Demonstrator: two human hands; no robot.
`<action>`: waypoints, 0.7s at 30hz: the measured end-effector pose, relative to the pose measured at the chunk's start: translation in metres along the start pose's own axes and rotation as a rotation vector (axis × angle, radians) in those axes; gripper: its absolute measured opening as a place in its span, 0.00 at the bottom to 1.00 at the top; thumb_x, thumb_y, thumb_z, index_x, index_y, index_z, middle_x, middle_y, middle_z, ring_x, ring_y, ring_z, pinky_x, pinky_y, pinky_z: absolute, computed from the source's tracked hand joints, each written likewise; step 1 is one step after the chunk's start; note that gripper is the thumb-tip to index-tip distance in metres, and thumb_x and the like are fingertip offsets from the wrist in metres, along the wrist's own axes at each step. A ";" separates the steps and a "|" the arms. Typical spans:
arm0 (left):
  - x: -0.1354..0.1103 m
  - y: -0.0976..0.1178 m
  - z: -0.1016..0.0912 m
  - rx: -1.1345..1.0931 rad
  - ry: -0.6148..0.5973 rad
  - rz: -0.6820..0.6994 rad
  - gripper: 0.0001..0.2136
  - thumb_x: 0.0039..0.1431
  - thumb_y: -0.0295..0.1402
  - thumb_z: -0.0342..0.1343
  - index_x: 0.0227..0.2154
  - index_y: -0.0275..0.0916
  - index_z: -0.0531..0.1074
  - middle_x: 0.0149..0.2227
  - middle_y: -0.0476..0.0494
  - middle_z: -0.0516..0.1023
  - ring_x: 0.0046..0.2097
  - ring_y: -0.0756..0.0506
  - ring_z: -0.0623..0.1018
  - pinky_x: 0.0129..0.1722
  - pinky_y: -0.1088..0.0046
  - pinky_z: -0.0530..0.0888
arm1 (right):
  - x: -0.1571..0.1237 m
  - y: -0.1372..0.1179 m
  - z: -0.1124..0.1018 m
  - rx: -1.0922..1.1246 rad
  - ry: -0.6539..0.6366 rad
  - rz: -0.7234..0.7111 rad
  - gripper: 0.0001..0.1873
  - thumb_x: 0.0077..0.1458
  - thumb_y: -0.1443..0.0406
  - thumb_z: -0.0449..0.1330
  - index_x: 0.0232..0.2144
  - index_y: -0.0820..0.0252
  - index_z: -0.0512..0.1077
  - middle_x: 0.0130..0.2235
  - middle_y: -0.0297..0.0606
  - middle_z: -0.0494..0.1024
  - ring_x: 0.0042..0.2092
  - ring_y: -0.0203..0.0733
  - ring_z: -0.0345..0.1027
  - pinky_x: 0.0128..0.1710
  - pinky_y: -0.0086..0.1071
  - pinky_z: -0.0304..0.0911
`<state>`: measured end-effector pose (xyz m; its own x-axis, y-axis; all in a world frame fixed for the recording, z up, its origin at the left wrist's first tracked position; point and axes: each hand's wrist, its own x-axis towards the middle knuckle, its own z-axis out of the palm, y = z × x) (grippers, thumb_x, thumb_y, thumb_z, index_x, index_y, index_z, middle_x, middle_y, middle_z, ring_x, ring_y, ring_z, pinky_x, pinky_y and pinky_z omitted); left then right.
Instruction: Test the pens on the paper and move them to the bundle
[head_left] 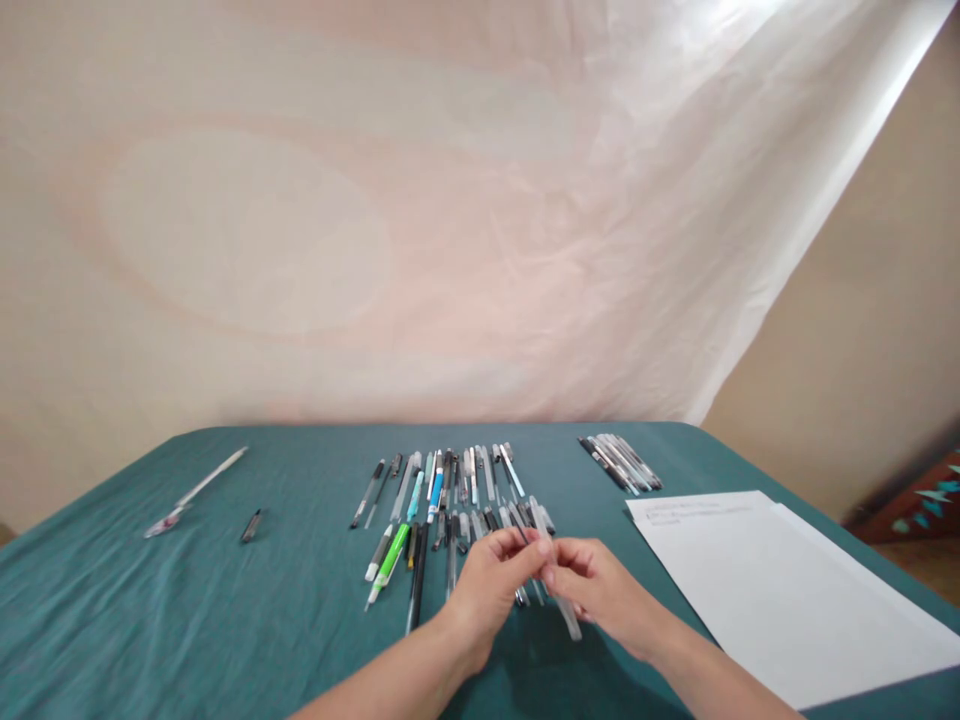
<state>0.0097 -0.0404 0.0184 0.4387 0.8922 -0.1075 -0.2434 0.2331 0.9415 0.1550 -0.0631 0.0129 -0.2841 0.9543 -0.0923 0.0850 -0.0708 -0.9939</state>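
Note:
A translucent whitish pen [568,615] slants between my two hands, its lower end pointing down toward me. My left hand [491,575] is closed, thumb and fingers pinching the upper part of this pen. My right hand [600,590] is closed on the same pen from the right, its fingertips touching those of the left. Just beyond and under the hands lie several pens in rows, partly hidden by my fingers. Nearest my left hand are a black pen [417,580] and a bright green pen [390,562].
Behind sits a row of pens with a blue one [435,495] among them. A bundle of pens [621,464] lies back right, near white paper sheets [795,600]. On the left of the green cloth [315,620] are a whitish pen [199,490] and a small dark cap [252,526].

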 end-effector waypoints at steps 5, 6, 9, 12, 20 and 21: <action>0.006 0.004 -0.008 -0.035 -0.028 -0.031 0.15 0.46 0.41 0.60 0.28 0.32 0.71 0.24 0.48 0.70 0.27 0.52 0.68 0.30 0.76 0.64 | -0.001 0.001 0.003 -0.079 -0.031 -0.049 0.13 0.51 0.61 0.56 0.20 0.62 0.60 0.20 0.26 0.56 0.21 0.27 0.45 0.20 0.23 0.43; 0.009 0.008 -0.012 -0.044 0.007 -0.011 0.14 0.46 0.41 0.61 0.27 0.33 0.71 0.24 0.49 0.70 0.27 0.52 0.68 0.30 0.77 0.64 | -0.002 0.001 0.004 -0.095 -0.038 -0.043 0.12 0.51 0.62 0.56 0.20 0.62 0.61 0.20 0.27 0.57 0.22 0.27 0.46 0.21 0.23 0.44; 0.020 0.024 -0.029 -0.113 0.162 0.106 0.13 0.47 0.39 0.60 0.29 0.33 0.71 0.27 0.48 0.70 0.29 0.53 0.69 0.30 0.79 0.64 | -0.003 0.000 0.005 -0.151 -0.069 -0.010 0.09 0.50 0.63 0.56 0.23 0.64 0.64 0.21 0.28 0.59 0.23 0.28 0.47 0.22 0.24 0.44; 0.031 0.039 -0.047 -0.286 0.256 0.199 0.11 0.48 0.36 0.60 0.31 0.33 0.71 0.28 0.48 0.70 0.28 0.54 0.69 0.27 0.81 0.65 | -0.004 -0.001 0.005 -0.196 -0.092 0.006 0.08 0.51 0.64 0.54 0.24 0.64 0.66 0.21 0.28 0.59 0.23 0.28 0.46 0.21 0.24 0.42; 0.041 0.036 -0.062 -0.500 0.428 0.163 0.06 0.58 0.26 0.50 0.28 0.31 0.68 0.26 0.47 0.70 0.24 0.56 0.69 0.24 0.83 0.68 | -0.004 -0.005 -0.002 -0.231 -0.053 -0.025 0.10 0.53 0.62 0.53 0.26 0.64 0.66 0.23 0.29 0.60 0.24 0.29 0.47 0.23 0.25 0.44; 0.042 0.035 -0.062 -0.507 0.436 0.160 0.06 0.58 0.25 0.49 0.28 0.31 0.68 0.26 0.46 0.71 0.23 0.56 0.69 0.24 0.83 0.68 | -0.004 -0.006 -0.003 -0.235 -0.051 -0.028 0.10 0.53 0.62 0.53 0.26 0.64 0.67 0.22 0.28 0.59 0.24 0.30 0.46 0.23 0.25 0.44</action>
<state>-0.0344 0.0292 0.0268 0.0016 0.9801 -0.1984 -0.6977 0.1432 0.7019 0.1586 -0.0656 0.0193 -0.3371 0.9386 -0.0737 0.2944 0.0308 -0.9552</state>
